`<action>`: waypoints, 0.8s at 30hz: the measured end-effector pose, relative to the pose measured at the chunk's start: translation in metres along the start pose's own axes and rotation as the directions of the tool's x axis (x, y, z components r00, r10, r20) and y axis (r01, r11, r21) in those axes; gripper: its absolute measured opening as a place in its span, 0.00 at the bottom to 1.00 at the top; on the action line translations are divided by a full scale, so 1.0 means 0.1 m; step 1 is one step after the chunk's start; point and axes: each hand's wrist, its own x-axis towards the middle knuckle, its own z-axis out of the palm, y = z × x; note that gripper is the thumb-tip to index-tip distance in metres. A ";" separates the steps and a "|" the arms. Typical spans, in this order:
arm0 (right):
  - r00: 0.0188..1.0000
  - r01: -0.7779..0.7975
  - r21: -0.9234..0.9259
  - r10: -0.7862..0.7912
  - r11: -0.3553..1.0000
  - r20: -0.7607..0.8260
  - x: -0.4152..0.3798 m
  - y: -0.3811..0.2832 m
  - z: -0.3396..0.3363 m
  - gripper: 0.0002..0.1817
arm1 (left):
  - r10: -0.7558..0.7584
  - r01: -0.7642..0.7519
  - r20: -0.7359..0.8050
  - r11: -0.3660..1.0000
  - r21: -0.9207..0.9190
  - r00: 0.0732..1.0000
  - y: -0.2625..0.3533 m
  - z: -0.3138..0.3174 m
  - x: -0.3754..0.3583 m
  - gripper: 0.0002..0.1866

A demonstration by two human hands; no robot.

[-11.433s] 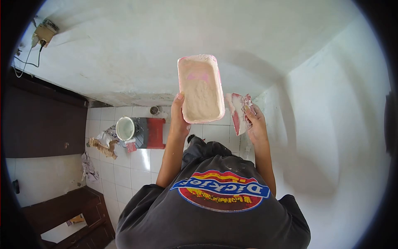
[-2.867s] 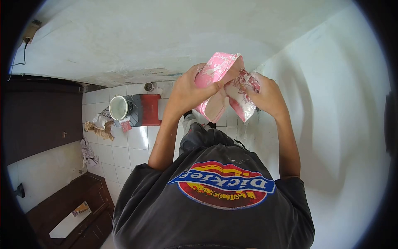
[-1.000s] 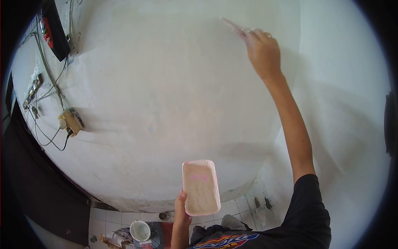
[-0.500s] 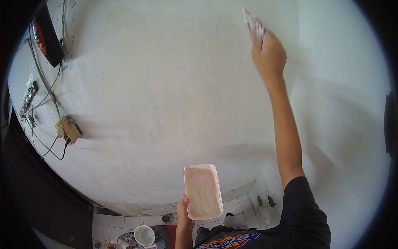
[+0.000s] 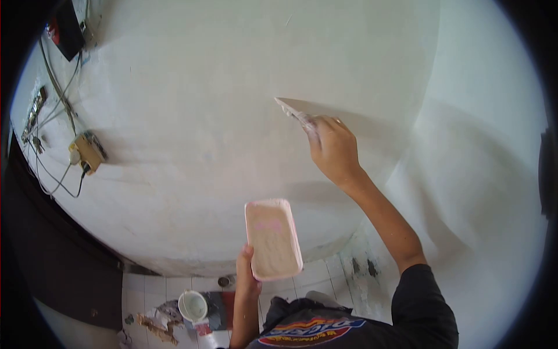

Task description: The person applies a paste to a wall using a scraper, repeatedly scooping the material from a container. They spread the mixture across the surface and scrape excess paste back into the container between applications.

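Right hand (image 5: pixel 332 152), fingers clamped on scraper (image 5: pixel 293 110), now lower on wall (image 5: pixel 192 116); left-hand fingers gripping tray (image 5: pixel 273 238).

Bright, even daylight, soft shadows, strong fisheye bending, dark vignetted corners, slight softness.

Right hand (image 5: pixel 332 150) presses a putty knife (image 5: pixel 292 109) to the wall (image 5: pixel 192 116); left hand (image 5: pixel 246 274) holds a pink tray (image 5: pixel 272 238) (plaster-filled).
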 end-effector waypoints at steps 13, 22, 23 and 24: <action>0.529 -0.729 0.684 0.602 -0.039 0.598 -1.59 -0.13 -0.23 0.11 | -0.021 0.031 -0.050 0.975 0.219 0.999 0.04 0.24 0.24 0.34; 0.898 0.108 0.193 -0.179 0.975 0.402 -2.07 0.20 -0.61 0.18 | -0.072 0.075 -0.045 0.993 0.091 0.996 0.06 0.35 0.17 0.32; 0.888 0.106 0.198 -0.182 0.974 0.422 -2.11 0.29 -0.64 0.18 | -0.114 0.122 -0.104 0.989 0.079 0.988 0.04 0.33 0.15 0.32; 0.887 0.103 0.205 -0.183 0.973 0.425 -2.13 0.36 -0.65 0.18 | -0.115 0.125 -0.113 0.989 0.079 0.987 0.04 0.30 0.14 0.32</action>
